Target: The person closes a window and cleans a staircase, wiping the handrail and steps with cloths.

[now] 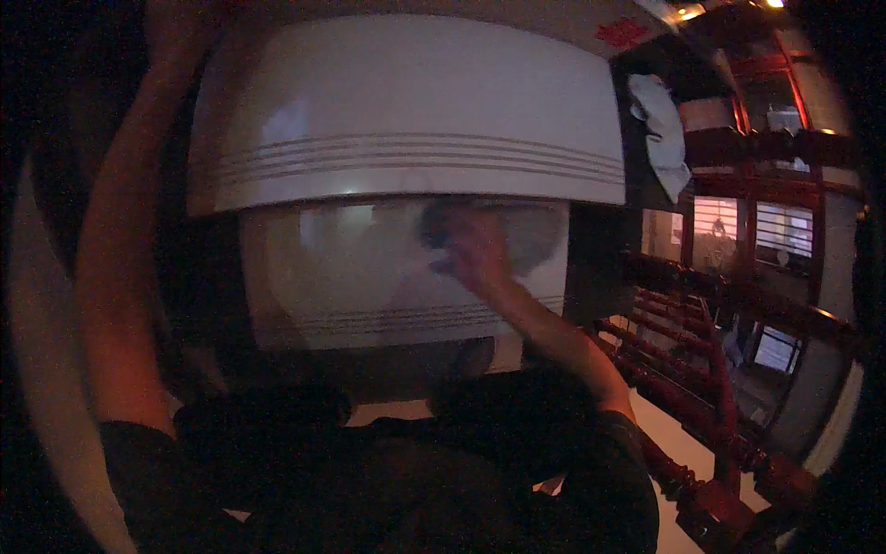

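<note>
My right hand (pixel 479 249), blurred, is on the lower pale stair tread (pixel 332 270), which has grooved lines near its front edge. A small dark item (pixel 436 225), perhaps a cloth or sponge, is in its fingers, close under the lip of the upper pale stair tread (pixel 415 83). My left arm reaches up along the left side. In deep shadow at the top left, my left hand (pixel 181 31) is near the upper tread's far left corner; its fingers cannot be made out.
A crumpled white cloth (pixel 661 138) lies on the dark strip right of the upper tread. Dark red wooden railings (pixel 678 339) stand along the right side. A red patch (pixel 621 32) shows on the surface beyond the upper tread. The left side is very dark.
</note>
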`<state>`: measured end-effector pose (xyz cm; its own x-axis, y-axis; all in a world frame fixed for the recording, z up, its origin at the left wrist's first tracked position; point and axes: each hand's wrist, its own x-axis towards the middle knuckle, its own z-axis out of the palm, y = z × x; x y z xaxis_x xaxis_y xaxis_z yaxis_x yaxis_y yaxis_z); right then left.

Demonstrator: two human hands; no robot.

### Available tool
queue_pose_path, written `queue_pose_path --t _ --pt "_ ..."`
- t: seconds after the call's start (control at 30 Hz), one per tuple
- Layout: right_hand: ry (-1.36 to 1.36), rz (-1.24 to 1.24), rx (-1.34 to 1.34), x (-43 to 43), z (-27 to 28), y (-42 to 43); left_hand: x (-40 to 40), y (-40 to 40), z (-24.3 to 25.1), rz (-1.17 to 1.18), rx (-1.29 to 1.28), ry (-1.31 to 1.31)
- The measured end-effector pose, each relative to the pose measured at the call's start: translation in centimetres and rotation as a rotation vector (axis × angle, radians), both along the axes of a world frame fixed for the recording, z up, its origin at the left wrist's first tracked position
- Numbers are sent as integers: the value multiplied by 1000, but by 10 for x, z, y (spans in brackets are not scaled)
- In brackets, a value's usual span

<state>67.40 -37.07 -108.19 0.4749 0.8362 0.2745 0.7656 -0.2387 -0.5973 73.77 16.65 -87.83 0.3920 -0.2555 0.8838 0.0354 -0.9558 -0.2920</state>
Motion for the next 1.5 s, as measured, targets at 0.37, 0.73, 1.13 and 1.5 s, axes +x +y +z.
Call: queue_pose_path --t 0.37,0.73,1.13,1.5 --pt "62 -18 -224 19 83 -90 -13 -13 31 330 -320 320" --pt "-657 -895 -54 260 218 -89 0 39 10 122 -167 290" --pt "184 -716 1323 69 308 -144 7 58 -51 -115 -409 156" --pt "-1125 -1130 843 138 596 -229 29 45 -53 -46 -407 61"
